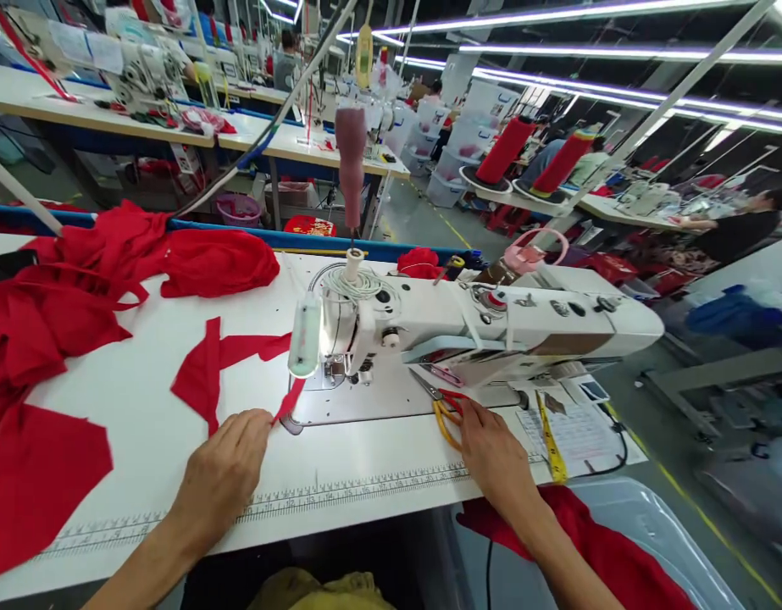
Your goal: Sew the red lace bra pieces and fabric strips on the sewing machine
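My left hand (229,466) is closed on the end of a narrow red fabric strip (290,402) at the left edge of the sewing machine's metal plate. The strip runs up beside the sewing machine (441,318) needle area. Further left, a cut red fabric piece (196,373) lies flat on the white table. My right hand (496,445) is closed around the handles of a pair of scissors (449,408), one red and one orange-yellow. The blades rest on the metal plate and point left, under the machine arm. My right fingertips are partly hidden.
Heaped red fabric (79,296) covers the table's left side. A printed ruler (340,490) runs along the front edge. Right of my right hand lie a yellow measuring tape (551,440) and papers (587,436). Below, a plastic bin (645,500) holds red fabric.
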The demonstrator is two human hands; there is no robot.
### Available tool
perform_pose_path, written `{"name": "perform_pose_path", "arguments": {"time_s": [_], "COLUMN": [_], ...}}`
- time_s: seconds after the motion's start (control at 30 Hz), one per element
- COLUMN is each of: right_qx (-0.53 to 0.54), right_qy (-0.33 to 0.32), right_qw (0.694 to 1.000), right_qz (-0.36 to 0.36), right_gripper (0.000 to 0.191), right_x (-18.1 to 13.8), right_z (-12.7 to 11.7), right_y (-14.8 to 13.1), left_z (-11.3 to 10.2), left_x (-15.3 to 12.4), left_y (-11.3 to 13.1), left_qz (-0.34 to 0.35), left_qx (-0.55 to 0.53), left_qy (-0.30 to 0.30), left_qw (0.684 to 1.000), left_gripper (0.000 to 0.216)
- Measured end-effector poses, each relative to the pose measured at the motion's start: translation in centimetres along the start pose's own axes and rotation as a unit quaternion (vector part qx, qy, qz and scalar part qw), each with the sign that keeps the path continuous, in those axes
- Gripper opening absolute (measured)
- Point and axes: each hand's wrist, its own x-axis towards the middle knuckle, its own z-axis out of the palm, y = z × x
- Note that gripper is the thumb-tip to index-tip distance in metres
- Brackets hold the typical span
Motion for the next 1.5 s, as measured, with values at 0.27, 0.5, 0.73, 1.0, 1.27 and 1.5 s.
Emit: {"name": "perform_pose_path", "arguments": {"time_s": [0.27,0.5,0.73,1.0,1.27,1.5], "right_qx": [0.054,0.154,0.203,0.172,0.075,0.175], "right_qy": [-0.032,0.016,0.027,0.067,0.027,-0.074], "right_qw": [0.998,0.985,0.968,0.967,0.989,0.981], "right_qz": [0.008,-0.076,-0.146,-0.174,-0.127,-0.044], "right_gripper": [0.035,0.021,0.039,0.042,0.038,0.042], "right_x": [-0.5,0.8,2.2,3.2,1.7,1.1], "right_z": [1.1,-1.2,-5.0,-4.6,-2.9,-2.3], "right_y": [1.1,-3.6,-12.6,-13.9,-7.2,-5.0], "left_z": [-2.9,-3.0,-3.0,-3.0,-3.8,-4.2], "left_x": [3.4,2.5,1.9,1.4,1.5,1.8], "left_y": [2.2,2.5,3.6,4.1,2.8,2.3], "left_qz": [-0.354,-0.386,-0.347,-0.288,-0.366,-0.399], "left_qx": [-0.439,-0.446,-0.369,-0.270,-0.442,-0.560], "left_qy": [-0.128,-0.094,-0.088,-0.067,-0.121,-0.207], "left_qw": [0.815,0.802,0.858,0.917,0.810,0.696], "left_gripper": [0.040,0.041,0.036,0.030,0.037,0.038]}}
